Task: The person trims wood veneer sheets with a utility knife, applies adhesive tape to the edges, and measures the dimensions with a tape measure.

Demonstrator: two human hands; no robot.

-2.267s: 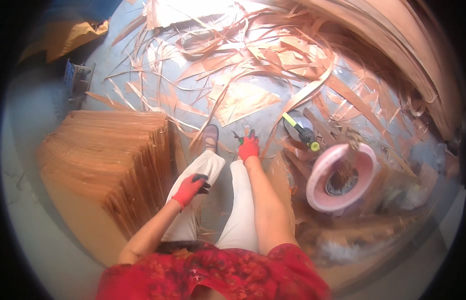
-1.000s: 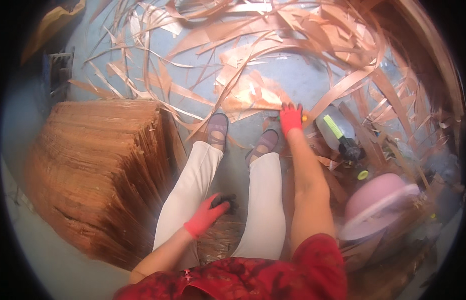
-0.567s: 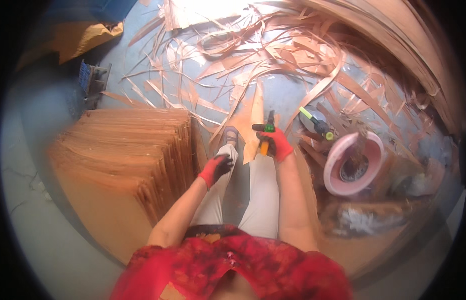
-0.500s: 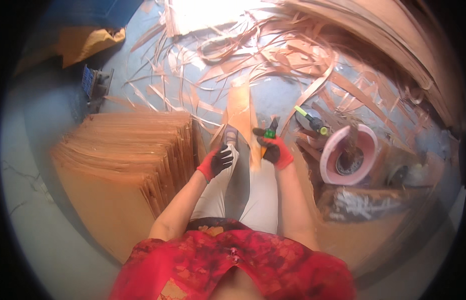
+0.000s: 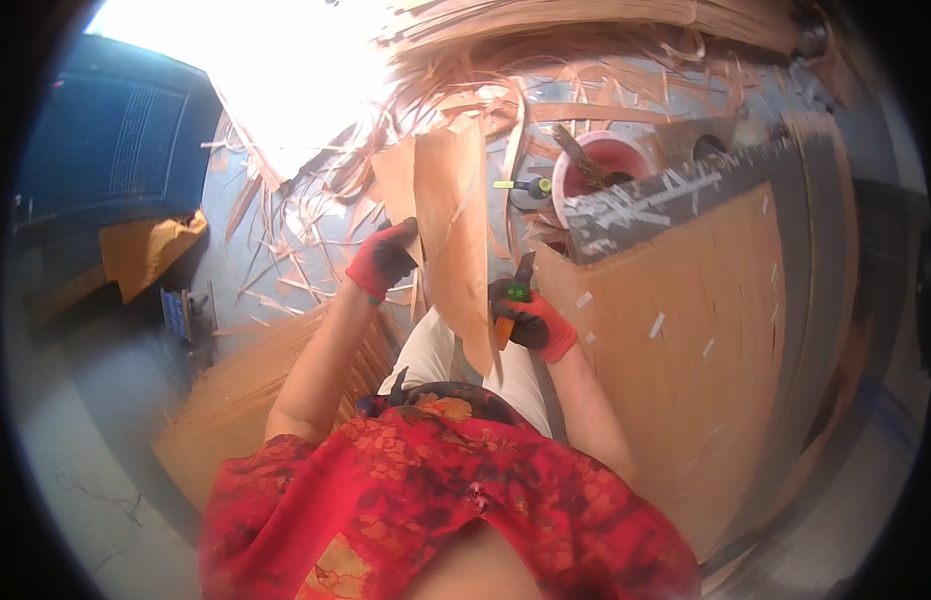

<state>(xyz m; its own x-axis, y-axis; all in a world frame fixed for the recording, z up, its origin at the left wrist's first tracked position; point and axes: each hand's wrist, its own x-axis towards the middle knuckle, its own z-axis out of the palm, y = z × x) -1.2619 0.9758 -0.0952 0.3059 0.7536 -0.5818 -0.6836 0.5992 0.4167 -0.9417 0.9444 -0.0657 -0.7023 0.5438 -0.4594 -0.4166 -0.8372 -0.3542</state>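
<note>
Left hand [image 5: 383,258], red-and-black glove, fingers clamped on the left edge of a thin veneer sheet [image 5: 453,225], holding it upright in front of the person. Sheet is tan-orange, tall and narrow, bottom end tapers down toward the lap between the two hands. Right hand [image 5: 533,322], same kind of glove, closed around a small utility knife [image 5: 515,300] with an orange and green handle; blade points up, just beside the sheet's right edge; cannot tell if it touches the wood. Hands apart, sheet between them.

Person wears a red patterned top [image 5: 435,490] and white trousers [image 5: 435,355], knees showing under the sheet.

To the person's right, a large flat veneer panel [image 5: 685,370] with small pale tape bits on it, touching a long grey straightedge [image 5: 685,190] with scale markings that lies across its top edge. Behind that, a pink round tub [image 5: 605,165] with a stick-like tool in it. Just left of the tub, a green-handled tool [image 5: 525,186] on the floor.

Left of the person, a stack of veneer sheets [image 5: 255,390]. Floor [image 5: 285,250] ahead is littered with veneer strips and curls [image 5: 465,90]. Far left, a dark blue crate [image 5: 115,140] and a yellow-brown bag [image 5: 145,250] near it. Top of view blown out by bright light.
</note>
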